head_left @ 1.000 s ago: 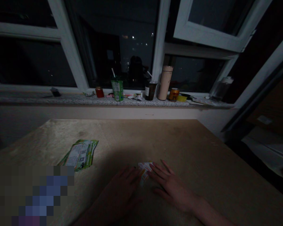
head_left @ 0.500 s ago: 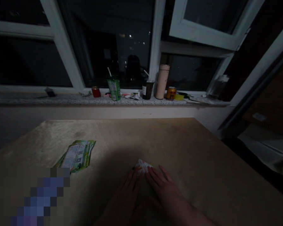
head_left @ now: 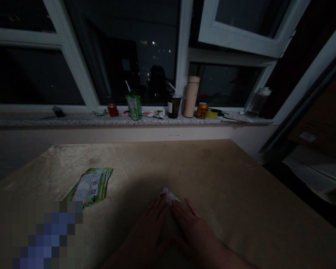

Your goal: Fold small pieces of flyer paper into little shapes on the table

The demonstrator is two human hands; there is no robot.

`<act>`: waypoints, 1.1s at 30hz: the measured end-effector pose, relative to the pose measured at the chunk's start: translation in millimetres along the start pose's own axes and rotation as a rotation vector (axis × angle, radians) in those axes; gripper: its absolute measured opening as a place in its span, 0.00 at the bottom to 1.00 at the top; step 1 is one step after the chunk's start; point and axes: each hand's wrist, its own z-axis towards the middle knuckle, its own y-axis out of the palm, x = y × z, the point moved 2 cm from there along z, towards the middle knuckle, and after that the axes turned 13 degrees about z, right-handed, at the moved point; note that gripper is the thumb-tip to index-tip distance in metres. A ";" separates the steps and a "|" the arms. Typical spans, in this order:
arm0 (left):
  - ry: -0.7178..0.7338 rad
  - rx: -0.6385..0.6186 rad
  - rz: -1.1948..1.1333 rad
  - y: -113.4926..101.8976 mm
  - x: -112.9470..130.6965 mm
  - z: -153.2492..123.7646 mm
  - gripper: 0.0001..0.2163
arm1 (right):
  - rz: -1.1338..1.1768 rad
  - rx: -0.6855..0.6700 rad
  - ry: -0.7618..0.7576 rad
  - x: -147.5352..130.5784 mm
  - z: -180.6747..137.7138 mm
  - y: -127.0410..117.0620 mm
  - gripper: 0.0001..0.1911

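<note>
A small piece of printed paper or wrapper (head_left: 169, 195), white with coloured marks, lies on the brown tabletop (head_left: 212, 168). Its visible part is roughly triangular, with one corner pointing away from me. My left hand (head_left: 149, 224) rests flat, its stretched fingertips on the left side of the piece. On the right side, the fingertips of my right hand (head_left: 192, 222) press down, the fingers straight and one finger set apart. The two hands slant towards each other, and their fingers cover the near part of the piece.
A green printed packet (head_left: 93, 185) lies left of my hands, near a blurred-out patch. Along the windowsill (head_left: 151, 121) stand a red jar (head_left: 112, 110), a green cup (head_left: 134, 106), a dark cup (head_left: 174, 106), a pink flask (head_left: 191, 97), a gold can (head_left: 202, 110) and a clear bottle (head_left: 259, 102).
My left fingertips have slid slightly forward over the piece's left side. My right hand has shifted a little to the left. The view has moved slightly.
</note>
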 end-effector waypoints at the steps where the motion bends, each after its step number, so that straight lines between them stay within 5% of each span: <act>1: 0.013 -0.003 -0.015 -0.7 0.7 0.9 0.36 | 0.001 0.000 -0.008 0.7 -0.1 -0.2 0.38; 10: 0.021 -0.074 -0.012 -4.0 2.2 6.3 0.38 | 0.106 0.022 -0.071 4.0 3.2 -17.2 0.29; 16: -0.008 -0.110 -0.047 -4.8 1.9 5.7 0.41 | 0.185 0.342 0.072 43.9 29.9 -40.3 0.12; 22: -0.043 -0.149 -0.056 -8.3 3.7 3.7 0.41 | 0.317 0.182 0.243 75.3 63.8 -34.5 0.14; 33: -0.047 -0.124 -0.099 -7.2 3.8 3.8 0.44 | 0.332 0.082 0.295 75.6 73.6 -36.1 0.09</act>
